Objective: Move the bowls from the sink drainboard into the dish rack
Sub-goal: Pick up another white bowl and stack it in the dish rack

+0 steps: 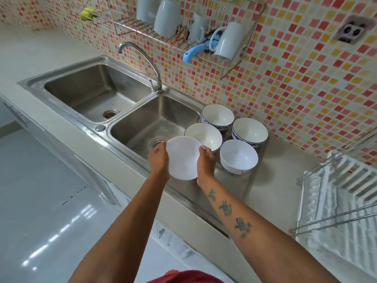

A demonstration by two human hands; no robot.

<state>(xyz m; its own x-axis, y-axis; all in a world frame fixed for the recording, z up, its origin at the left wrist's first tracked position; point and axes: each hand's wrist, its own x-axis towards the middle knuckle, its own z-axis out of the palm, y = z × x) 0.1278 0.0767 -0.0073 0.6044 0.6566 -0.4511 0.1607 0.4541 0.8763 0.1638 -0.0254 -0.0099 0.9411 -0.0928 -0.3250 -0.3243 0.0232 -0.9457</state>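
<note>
A plain white bowl [183, 158] is held between both hands above the front edge of the right sink basin. My left hand [158, 159] grips its left rim and my right hand [206, 163] grips its right rim. Several more bowls stand upright on the steel drainboard [271, 180]: a white one [238, 156] nearest, one with a dark rim [206, 134] partly behind the held bowl, and two blue-patterned ones [217, 116] [250, 131] by the wall. The white and wire dish rack [342, 199] stands at the right edge, with nothing visible in it.
A double steel sink [98, 88] with a curved tap [142, 58] lies to the left. A wall-mounted wire shelf [204, 43] holds white mugs and a blue brush above the sink. The tiled wall runs behind the bowls. The counter's front edge drops to the floor.
</note>
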